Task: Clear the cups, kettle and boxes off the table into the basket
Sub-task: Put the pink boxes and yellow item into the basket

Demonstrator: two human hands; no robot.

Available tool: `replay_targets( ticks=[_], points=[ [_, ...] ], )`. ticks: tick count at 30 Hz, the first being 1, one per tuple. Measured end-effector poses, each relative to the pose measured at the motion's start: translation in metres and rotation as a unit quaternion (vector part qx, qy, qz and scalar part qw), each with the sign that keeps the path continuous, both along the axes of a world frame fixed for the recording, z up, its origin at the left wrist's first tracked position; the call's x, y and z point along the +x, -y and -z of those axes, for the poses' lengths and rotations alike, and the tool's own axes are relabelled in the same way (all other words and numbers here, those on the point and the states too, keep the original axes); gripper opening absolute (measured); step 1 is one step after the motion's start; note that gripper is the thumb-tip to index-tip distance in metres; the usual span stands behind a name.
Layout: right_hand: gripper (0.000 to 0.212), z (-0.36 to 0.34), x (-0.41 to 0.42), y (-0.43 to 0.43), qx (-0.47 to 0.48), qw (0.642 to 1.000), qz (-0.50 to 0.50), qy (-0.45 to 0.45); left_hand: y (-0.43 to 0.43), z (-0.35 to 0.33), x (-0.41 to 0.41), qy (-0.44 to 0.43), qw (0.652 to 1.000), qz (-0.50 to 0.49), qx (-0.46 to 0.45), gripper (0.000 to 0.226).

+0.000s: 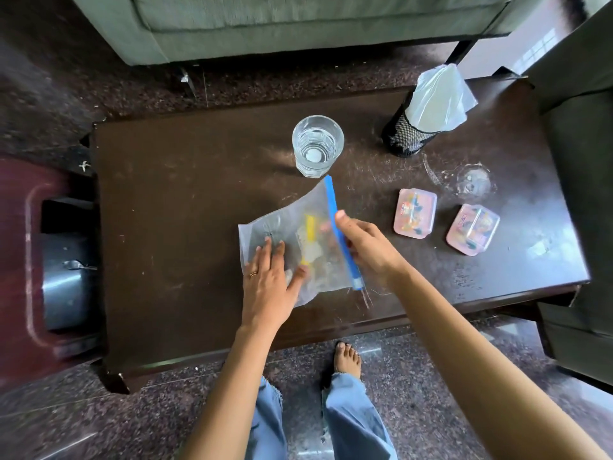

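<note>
A dark wooden surface point(166, 210), scuffed and scratched, was seen from above, set on a speckled stone floor point(99, 410). A grey-green sofa point(298, 24) was placed along its far side, and a dark armchair point(583, 161) stood at its right end. At the left end, just beside the surface, a maroon basket point(20, 260) was found on the floor, and a steel vessel point(66, 287) was lying inside it.

Near the middle of the surface a clear zip bag point(285, 224) was laid flat, with small yellow and pale items held inside. The left hand point(268, 283) was pressed flat on the bag with its fingers spread, a ring being worn on one of them. The bag's blue seal strip point(331, 200) was pinched by the right hand point(365, 247), the thumb set on top and the fingers curled beneath.

Just beyond the bag a glass point(317, 146) of water was stood upright. A black mesh holder point(403, 139), lined with a pale plastic bag point(438, 101), was placed to its right near the far edge. Two pink lidded boxes point(415, 214) point(472, 229) were set side by side to the right of the bag, apart from it. A bare foot point(346, 360) and blue jeans were seen below the near edge.
</note>
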State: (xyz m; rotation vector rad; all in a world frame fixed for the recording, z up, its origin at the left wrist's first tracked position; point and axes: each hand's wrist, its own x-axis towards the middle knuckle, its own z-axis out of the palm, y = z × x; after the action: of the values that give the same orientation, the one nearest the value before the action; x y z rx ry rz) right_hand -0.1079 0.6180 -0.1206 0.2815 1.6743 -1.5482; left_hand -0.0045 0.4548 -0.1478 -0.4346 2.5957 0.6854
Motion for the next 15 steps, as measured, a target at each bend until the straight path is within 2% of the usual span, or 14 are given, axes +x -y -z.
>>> replay_targets(
  ticks=[2,3,5,6,8,10,12,15],
  points=[
    [0.076,-0.002,-0.001,0.006,-0.076,0.994,-0.032,0.069,0.009,0.0,0.001,0.005,1.0,-0.007,-0.01,0.069],
    [0.073,-0.001,0.0,0.01,-0.101,0.99,-0.032,0.095,0.014,0.0,0.002,0.013,1.0,0.005,-0.026,0.071],
    [0.054,-0.001,0.005,0.023,-0.105,0.99,-0.024,0.086,0.026,0.002,0.004,0.01,0.999,-0.026,-0.022,0.067],
    [0.04,0.0,0.01,0.03,-0.074,0.996,-0.03,0.046,0.032,0.002,0.004,-0.001,0.998,-0.059,-0.019,0.062],
    [0.02,0.004,0.017,0.041,0.069,0.991,-0.061,-0.099,0.043,0.005,0.007,-0.013,0.995,-0.083,-0.05,0.056],
    [0.018,0.011,0.024,0.048,0.212,0.951,-0.079,-0.211,0.052,0.008,0.009,-0.005,0.993,-0.092,-0.071,0.056],
    [0.018,0.015,0.03,0.052,0.259,0.932,-0.074,-0.244,0.058,0.01,0.012,0.003,0.992,-0.096,-0.085,0.056],
    [0.031,0.023,0.039,0.054,0.343,0.894,-0.095,-0.271,0.067,0.012,0.016,0.003,0.99,-0.099,-0.103,0.057]
  ],
)
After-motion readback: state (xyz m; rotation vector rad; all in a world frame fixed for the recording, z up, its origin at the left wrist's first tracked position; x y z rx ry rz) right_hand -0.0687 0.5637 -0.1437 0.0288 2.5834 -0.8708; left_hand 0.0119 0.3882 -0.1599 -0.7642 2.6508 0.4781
